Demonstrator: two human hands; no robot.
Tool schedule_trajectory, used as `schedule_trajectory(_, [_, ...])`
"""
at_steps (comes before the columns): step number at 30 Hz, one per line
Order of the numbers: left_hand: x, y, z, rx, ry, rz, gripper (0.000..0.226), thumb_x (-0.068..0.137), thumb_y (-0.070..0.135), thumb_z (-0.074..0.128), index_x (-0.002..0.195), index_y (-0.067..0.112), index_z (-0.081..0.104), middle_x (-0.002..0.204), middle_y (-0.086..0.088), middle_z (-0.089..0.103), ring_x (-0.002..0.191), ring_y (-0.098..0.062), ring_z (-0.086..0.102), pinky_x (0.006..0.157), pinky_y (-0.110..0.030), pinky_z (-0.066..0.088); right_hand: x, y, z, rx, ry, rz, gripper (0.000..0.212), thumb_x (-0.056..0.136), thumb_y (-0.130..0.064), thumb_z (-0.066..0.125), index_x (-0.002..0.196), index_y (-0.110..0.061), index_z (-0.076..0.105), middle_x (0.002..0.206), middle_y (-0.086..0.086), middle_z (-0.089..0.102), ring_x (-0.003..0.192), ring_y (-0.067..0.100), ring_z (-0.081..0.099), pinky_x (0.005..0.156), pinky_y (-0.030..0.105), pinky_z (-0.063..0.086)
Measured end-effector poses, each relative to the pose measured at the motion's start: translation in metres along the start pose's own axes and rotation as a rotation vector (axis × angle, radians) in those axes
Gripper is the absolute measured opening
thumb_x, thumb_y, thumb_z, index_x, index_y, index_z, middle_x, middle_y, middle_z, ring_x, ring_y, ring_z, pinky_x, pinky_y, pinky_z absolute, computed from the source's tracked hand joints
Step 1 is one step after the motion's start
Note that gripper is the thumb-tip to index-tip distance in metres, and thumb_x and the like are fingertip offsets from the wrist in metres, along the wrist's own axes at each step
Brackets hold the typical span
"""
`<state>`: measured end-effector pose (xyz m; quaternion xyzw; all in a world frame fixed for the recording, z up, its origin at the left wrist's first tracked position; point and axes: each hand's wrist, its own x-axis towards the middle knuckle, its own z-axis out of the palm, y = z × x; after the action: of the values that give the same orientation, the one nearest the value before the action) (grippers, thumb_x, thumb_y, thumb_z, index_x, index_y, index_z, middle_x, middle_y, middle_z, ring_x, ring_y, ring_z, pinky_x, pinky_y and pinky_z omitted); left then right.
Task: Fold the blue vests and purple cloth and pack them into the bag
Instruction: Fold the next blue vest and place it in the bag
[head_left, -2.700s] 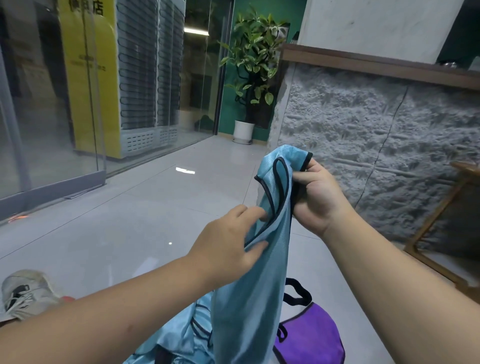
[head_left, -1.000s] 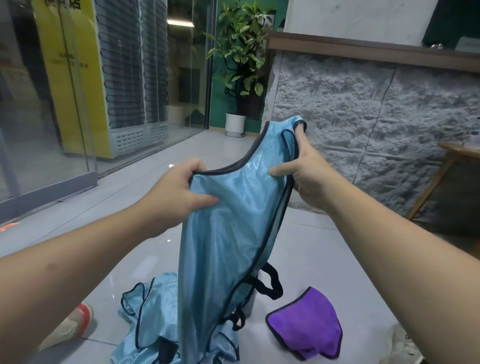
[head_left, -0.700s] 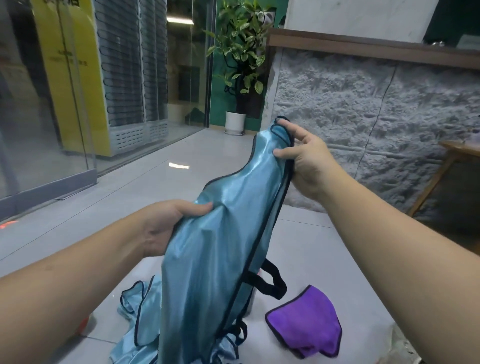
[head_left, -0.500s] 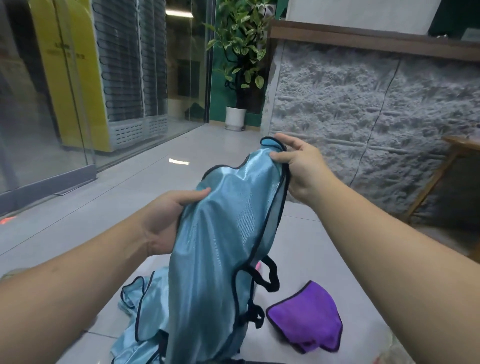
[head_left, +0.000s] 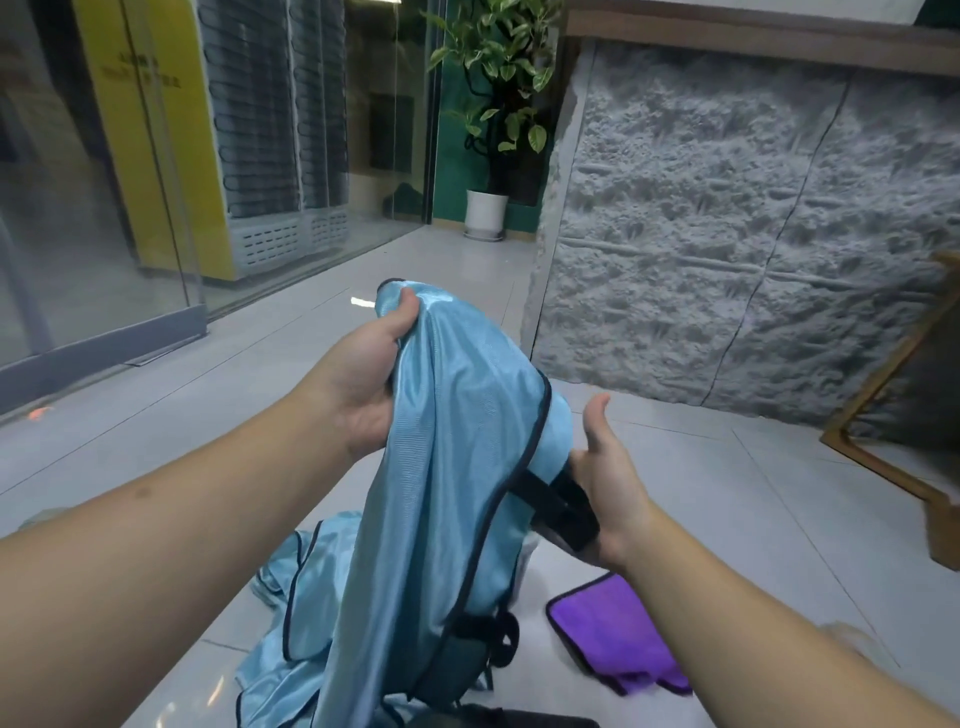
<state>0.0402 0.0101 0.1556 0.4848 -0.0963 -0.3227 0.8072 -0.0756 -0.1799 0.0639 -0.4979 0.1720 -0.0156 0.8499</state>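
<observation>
Head view: left hand grips the top of a blue vest, fingers curled into the bunched fabric with the thumb clamped over the upper edge. The vest hangs in the air in front of the person, draping down to the floor. Right hand is at the vest's right side by the black trim, palm toward the cloth, thumb up and apart; its fingers are hidden behind the fabric and a black strap, so cannot tell whether they hold anything. A second blue vest lies crumpled on the floor below. Purple cloth lies flat on the floor at right, just beside the hanging vest's hem. Dark bag sits under the vest, mostly covered.

Handling, as a judgement: vest looks thin, shiny, very light and limp, likely slippery, so it won't hold a crease alone. Best taken by the bound black edges or shoulder straps, pinched at two corners to keep it flat. Purple cloth looks thicker, grippier, easy to take by its corners.
</observation>
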Motion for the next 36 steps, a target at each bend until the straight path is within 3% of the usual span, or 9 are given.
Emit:
schedule_trajectory(5, [0.006,-0.001,-0.001,0.024,0.095,-0.01,0.046,0.108,0.043,0.05,0.116,0.002,0.068,0.095,-0.015,0.078,0.079,-0.029,0.079,0.067,-0.041,0.064,-0.007,-0.002,0.013,-0.19,-0.073,-0.068,0.056,0.072,-0.053,0.085,0.105,-0.008,0.082,0.11,0.019,0.076,0.093,0.029,0.076,0.083,0.037,0.061])
schedule_trajectory(8, [0.009,-0.003,-0.012,0.03,0.102,-0.002,0.049,0.106,0.048,0.051,0.113,0.005,0.072,0.102,-0.015,0.079,0.086,-0.029,0.079,0.082,-0.045,0.059,-0.008,-0.014,0.025,-0.342,0.028,-0.138,0.014,0.093,-0.008,0.073,0.105,-0.003,0.077,0.102,0.02,0.078,0.082,0.029,0.076,0.07,0.036,0.063])
schedule_trajectory(11, [0.003,-0.009,-0.029,0.171,-0.035,-0.051,0.056,0.091,0.055,0.069,0.127,0.013,0.074,0.124,-0.016,0.074,0.112,-0.032,0.073,0.101,-0.052,0.055,-0.008,-0.026,0.03,-0.277,0.089,-0.16,0.016,0.097,-0.006,0.066,0.108,-0.001,0.075,0.104,0.02,0.077,0.09,0.032,0.075,0.088,0.043,0.059])
schedule_trajectory(15, [0.007,-0.026,-0.045,0.462,-0.19,-0.124,0.057,0.077,-0.009,0.074,0.129,0.011,0.067,0.126,-0.021,0.072,0.112,-0.036,0.071,0.101,-0.052,0.057,-0.003,-0.038,0.026,-0.233,0.149,-0.075,0.012,0.099,-0.005,0.064,0.103,-0.001,0.074,0.083,0.012,0.076,0.065,0.02,0.073,0.056,0.027,0.058])
schedule_trajectory(19, [0.013,-0.036,-0.045,0.607,-0.09,-0.146,0.07,0.081,-0.024,0.066,0.137,0.017,0.057,0.126,-0.018,0.072,0.115,-0.039,0.07,0.103,-0.054,0.055,0.005,-0.041,0.02,-0.382,0.349,0.047,0.01,0.094,-0.007,0.072,0.102,-0.001,0.07,0.079,0.012,0.068,0.055,0.018,0.058,0.048,0.024,0.044])
schedule_trajectory(24, [0.009,-0.038,-0.035,0.719,0.107,-0.038,0.131,0.083,-0.006,0.08,0.162,0.047,-0.01,0.163,-0.008,0.032,0.123,-0.025,0.055,0.098,-0.033,0.048,0.007,-0.04,0.018,-0.378,0.377,-0.029,0.047,0.086,-0.01,0.083,0.121,-0.024,0.055,0.101,0.008,0.071,0.066,0.019,0.068,0.06,0.028,0.058])
schedule_trajectory(26, [0.006,-0.037,-0.033,0.797,0.12,0.045,0.119,0.088,0.0,0.078,0.159,0.058,0.002,0.16,-0.007,0.036,0.106,-0.018,0.061,0.079,-0.027,0.051,0.001,-0.046,0.023,-0.324,0.311,-0.029,0.046,0.085,-0.016,0.085,0.124,-0.03,0.064,0.113,0.004,0.073,0.067,0.012,0.072,0.059,0.024,0.059])
schedule_trajectory(30, [0.009,-0.036,-0.035,0.766,0.064,0.067,0.044,0.09,-0.004,0.073,0.118,0.029,0.077,0.117,-0.015,0.073,0.111,-0.03,0.071,0.101,-0.041,0.057,-0.013,-0.054,0.035,-0.686,0.092,0.003,0.041,0.079,-0.016,0.089,0.117,-0.025,0.077,0.085,0.0,0.071,0.059,0.01,0.063,0.051,0.021,0.051])
schedule_trajectory(36, [0.007,-0.022,-0.038,0.814,0.073,0.098,0.03,0.092,-0.003,0.07,0.093,0.024,0.083,0.096,-0.018,0.073,0.088,-0.032,0.067,0.093,-0.042,0.056,-0.017,-0.052,0.038,-1.316,0.148,-0.026,0.025,0.077,0.003,0.073,0.087,-0.018,0.083,0.074,0.008,0.074,0.066,0.029,0.067,0.053,0.031,0.053])
